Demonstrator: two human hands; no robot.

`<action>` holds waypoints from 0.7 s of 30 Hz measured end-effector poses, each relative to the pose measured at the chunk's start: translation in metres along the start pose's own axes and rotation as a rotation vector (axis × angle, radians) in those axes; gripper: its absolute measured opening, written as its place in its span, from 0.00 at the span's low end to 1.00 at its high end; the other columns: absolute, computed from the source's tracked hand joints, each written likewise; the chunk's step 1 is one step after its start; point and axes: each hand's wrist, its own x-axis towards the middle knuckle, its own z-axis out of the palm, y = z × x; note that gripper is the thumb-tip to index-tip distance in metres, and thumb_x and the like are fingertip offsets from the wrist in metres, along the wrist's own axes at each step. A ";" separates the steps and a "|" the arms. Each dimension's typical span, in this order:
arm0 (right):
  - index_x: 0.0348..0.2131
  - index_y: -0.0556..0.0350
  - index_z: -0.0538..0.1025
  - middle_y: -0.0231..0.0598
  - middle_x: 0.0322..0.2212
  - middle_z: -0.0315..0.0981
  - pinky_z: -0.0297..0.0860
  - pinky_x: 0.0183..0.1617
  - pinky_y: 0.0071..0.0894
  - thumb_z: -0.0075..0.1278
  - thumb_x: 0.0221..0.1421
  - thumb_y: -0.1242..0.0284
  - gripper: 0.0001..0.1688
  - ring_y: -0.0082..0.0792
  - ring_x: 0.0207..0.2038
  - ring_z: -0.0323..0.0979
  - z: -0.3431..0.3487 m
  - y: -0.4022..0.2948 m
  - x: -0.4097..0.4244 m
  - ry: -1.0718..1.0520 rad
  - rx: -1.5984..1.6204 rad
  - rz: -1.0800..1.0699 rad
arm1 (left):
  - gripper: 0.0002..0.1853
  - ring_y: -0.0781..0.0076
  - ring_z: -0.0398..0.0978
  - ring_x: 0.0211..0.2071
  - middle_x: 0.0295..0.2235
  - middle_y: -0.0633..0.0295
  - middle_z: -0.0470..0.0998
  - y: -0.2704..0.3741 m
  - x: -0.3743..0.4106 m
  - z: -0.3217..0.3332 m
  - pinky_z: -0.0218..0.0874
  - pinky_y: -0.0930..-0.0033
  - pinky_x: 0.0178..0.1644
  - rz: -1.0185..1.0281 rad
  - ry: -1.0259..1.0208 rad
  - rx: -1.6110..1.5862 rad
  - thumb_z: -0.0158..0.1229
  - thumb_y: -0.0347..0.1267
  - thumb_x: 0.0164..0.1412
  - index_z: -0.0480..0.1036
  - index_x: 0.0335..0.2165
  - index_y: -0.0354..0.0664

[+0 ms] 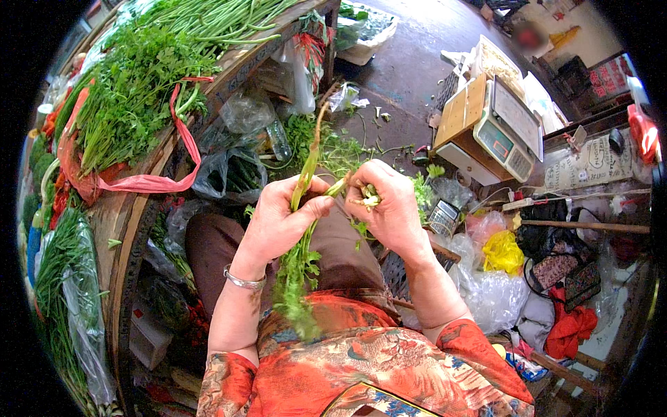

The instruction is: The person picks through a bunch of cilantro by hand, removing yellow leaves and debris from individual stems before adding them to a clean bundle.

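Note:
Over my lap, my left hand (286,216) grips a leafy green stalk with a long brown root (317,130) pointing away from me. Its leaves (294,297) hang down toward my shirt, a little blurred. Close beside it, my right hand (385,206) is closed around several short cut or broken stem pieces (369,197). The fingers of my right hand also meet a pale stem end (338,186) that reaches across from my left thumb. Loose leafy greens (338,151) lie on the floor beyond my knees.
To the left, a wooden stall table (122,224) bears herbs (140,94), long beans (224,21) and a red plastic strip (156,185). A weighing scale (508,135) stands on a wooden cabinet (458,112) ahead right. Plastic bags (490,297) and a calculator (444,216) lie at right.

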 end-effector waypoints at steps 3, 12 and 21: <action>0.25 0.60 0.68 0.41 0.22 0.67 0.65 0.30 0.29 0.55 0.39 0.84 0.11 0.35 0.24 0.68 -0.001 -0.001 0.001 0.020 0.004 0.020 | 0.06 0.85 0.70 0.28 0.27 0.71 0.75 0.004 0.001 0.001 0.63 0.79 0.33 -0.045 -0.015 -0.104 0.60 0.27 0.58 0.75 0.34 0.35; 0.30 0.60 0.72 0.33 0.23 0.67 0.64 0.33 0.22 0.54 0.49 0.81 0.06 0.23 0.27 0.65 -0.034 0.021 0.006 0.424 0.041 0.134 | 0.11 0.81 0.73 0.25 0.28 0.66 0.77 0.023 -0.004 -0.016 0.64 0.79 0.28 -0.142 0.184 -0.485 0.54 0.33 0.63 0.74 0.41 0.38; 0.34 0.61 0.76 0.34 0.27 0.70 0.64 0.35 0.21 0.55 0.53 0.79 0.06 0.20 0.30 0.67 -0.032 0.023 0.007 0.446 -0.006 0.128 | 0.14 0.75 0.74 0.26 0.30 0.63 0.75 0.016 0.000 -0.025 0.66 0.76 0.31 -0.052 0.287 -0.707 0.51 0.34 0.65 0.72 0.42 0.34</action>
